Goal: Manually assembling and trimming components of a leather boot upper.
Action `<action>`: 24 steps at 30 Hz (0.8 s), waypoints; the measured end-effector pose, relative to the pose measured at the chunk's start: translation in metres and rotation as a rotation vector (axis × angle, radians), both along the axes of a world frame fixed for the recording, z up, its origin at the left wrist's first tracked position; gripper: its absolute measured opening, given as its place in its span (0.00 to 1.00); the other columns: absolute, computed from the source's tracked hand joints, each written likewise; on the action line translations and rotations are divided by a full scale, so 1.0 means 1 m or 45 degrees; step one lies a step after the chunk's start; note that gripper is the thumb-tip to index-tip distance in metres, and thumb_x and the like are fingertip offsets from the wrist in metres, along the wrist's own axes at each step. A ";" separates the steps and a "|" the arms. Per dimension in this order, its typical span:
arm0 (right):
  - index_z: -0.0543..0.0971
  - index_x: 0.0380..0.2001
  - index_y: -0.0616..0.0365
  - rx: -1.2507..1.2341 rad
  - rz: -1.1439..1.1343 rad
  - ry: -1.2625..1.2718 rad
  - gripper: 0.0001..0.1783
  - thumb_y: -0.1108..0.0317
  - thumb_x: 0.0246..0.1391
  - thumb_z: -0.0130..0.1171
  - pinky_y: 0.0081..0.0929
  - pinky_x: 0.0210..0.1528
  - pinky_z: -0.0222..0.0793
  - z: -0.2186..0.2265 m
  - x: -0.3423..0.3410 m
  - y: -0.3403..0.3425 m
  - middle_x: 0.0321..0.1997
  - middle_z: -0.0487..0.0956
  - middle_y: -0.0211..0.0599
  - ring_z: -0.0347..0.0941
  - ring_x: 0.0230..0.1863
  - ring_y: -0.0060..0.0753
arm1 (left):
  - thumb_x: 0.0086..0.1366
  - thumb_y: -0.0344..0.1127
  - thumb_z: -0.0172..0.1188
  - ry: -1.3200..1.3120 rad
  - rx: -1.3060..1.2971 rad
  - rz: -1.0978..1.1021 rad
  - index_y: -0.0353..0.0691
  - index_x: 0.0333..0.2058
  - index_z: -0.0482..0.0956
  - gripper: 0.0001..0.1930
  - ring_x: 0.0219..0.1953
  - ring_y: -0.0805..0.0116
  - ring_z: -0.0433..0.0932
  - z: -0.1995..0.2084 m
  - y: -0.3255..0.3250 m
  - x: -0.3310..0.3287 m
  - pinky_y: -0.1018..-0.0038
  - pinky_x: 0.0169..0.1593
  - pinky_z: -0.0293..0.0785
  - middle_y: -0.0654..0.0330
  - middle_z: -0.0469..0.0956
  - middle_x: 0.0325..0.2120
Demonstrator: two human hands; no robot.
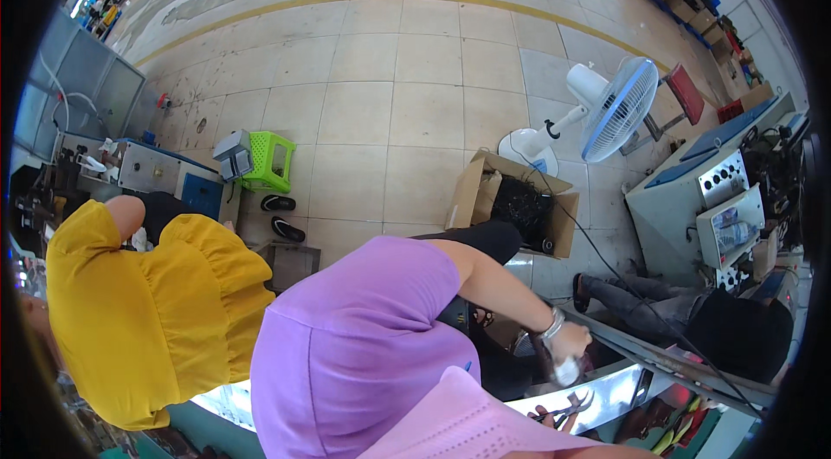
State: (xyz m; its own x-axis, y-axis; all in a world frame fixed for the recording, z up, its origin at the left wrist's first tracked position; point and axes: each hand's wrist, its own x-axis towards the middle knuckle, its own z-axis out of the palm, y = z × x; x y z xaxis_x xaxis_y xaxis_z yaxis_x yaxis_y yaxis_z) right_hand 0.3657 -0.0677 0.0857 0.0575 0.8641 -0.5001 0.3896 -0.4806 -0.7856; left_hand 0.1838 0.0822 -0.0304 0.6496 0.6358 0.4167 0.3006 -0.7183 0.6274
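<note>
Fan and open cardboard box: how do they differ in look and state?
The fan is white and blue; the cardboard box is brown. The fan rises on a pole from a round base; the box sits low with its flaps open, holding dark, tangled material. Both stand on the tiled floor.

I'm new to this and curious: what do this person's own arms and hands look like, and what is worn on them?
The left arm has a loose, short, plain purple sleeve; below it the arm is bare. A shiny silver-coloured band circles the wrist, and the left hand wears no glove. The right hand is too hidden to describe.
</note>
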 end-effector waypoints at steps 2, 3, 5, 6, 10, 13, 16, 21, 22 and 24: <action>0.44 0.66 0.47 -0.105 0.006 0.000 0.37 0.75 0.59 0.49 0.33 0.43 0.74 0.005 -0.005 -0.009 0.48 0.73 0.53 0.75 0.43 0.42 | 0.47 0.39 0.57 -0.148 -0.085 0.032 0.32 0.21 0.76 0.13 0.27 0.49 0.76 -0.013 0.018 0.004 0.57 0.32 0.72 0.47 0.75 0.19; 0.44 0.66 0.47 -0.108 -0.003 0.002 0.37 0.75 0.59 0.49 0.33 0.43 0.74 0.004 -0.004 -0.012 0.48 0.73 0.53 0.75 0.43 0.42 | 0.47 0.39 0.57 -0.145 -0.089 0.023 0.32 0.21 0.76 0.13 0.27 0.49 0.76 -0.019 0.019 0.014 0.57 0.32 0.72 0.47 0.75 0.19; 0.43 0.66 0.49 -0.159 -0.057 0.116 0.37 0.75 0.59 0.48 0.33 0.42 0.74 -0.009 0.004 -0.010 0.49 0.72 0.54 0.74 0.43 0.41 | 0.48 0.39 0.56 0.021 0.055 0.161 0.32 0.22 0.76 0.13 0.26 0.50 0.77 -0.027 0.015 0.029 0.57 0.31 0.72 0.48 0.76 0.20; 0.43 0.66 0.51 -0.135 -0.002 0.252 0.37 0.75 0.59 0.48 0.33 0.42 0.74 -0.026 0.022 -0.009 0.48 0.73 0.52 0.75 0.42 0.41 | 0.49 0.37 0.55 0.006 0.088 0.240 0.32 0.21 0.77 0.12 0.25 0.51 0.77 -0.026 0.015 0.031 0.58 0.30 0.72 0.48 0.76 0.19; 0.41 0.66 0.52 -0.243 -0.044 0.267 0.43 0.78 0.55 0.53 0.39 0.51 0.71 -0.097 0.093 0.011 0.66 0.46 0.51 0.63 0.55 0.43 | 0.45 0.40 0.60 -0.080 -0.331 0.373 0.32 0.19 0.79 0.13 0.28 0.49 0.78 0.000 0.028 0.023 0.59 0.33 0.74 0.46 0.77 0.19; 0.41 0.66 0.54 -0.383 0.126 0.102 0.43 0.73 0.55 0.55 0.37 0.49 0.71 -0.062 0.055 0.048 0.60 0.57 0.51 0.66 0.53 0.42 | 0.34 0.50 0.70 0.227 -0.587 -0.028 0.26 0.35 0.78 0.34 0.37 0.53 0.79 -0.013 0.047 0.025 0.64 0.43 0.73 0.47 0.79 0.27; 0.41 0.66 0.52 -0.447 0.192 -0.028 0.42 0.70 0.56 0.54 0.34 0.44 0.72 -0.045 0.036 0.059 0.52 0.67 0.48 0.70 0.45 0.39 | 0.28 0.44 0.72 0.334 -0.144 0.018 0.17 0.52 0.56 0.55 0.40 0.54 0.76 0.001 -0.022 -0.006 0.65 0.49 0.66 0.48 0.78 0.31; 0.43 0.65 0.64 -0.204 0.398 -0.738 0.39 0.61 0.59 0.50 0.33 0.41 0.71 -0.009 -0.050 0.029 0.46 0.72 0.54 0.73 0.37 0.46 | 0.37 0.33 0.60 0.123 0.272 0.384 0.18 0.54 0.54 0.44 0.34 0.57 0.73 -0.026 -0.050 0.002 0.68 0.47 0.61 0.53 0.76 0.29; 0.43 0.65 0.64 -0.203 0.409 -0.737 0.39 0.61 0.59 0.50 0.33 0.41 0.71 -0.032 -0.034 0.019 0.46 0.72 0.54 0.73 0.37 0.46 | 0.37 0.33 0.60 0.133 0.355 0.378 0.22 0.48 0.63 0.36 0.34 0.58 0.73 -0.025 -0.055 -0.001 0.67 0.47 0.61 0.54 0.75 0.28; 0.51 0.62 0.67 0.415 0.429 -0.770 0.36 0.58 0.58 0.50 0.33 0.61 0.54 -0.094 0.015 0.001 0.59 0.60 0.67 0.56 0.63 0.54 | 0.36 0.34 0.60 0.112 0.405 0.368 0.25 0.43 0.67 0.32 0.33 0.58 0.73 -0.025 -0.058 -0.003 0.66 0.46 0.61 0.54 0.75 0.27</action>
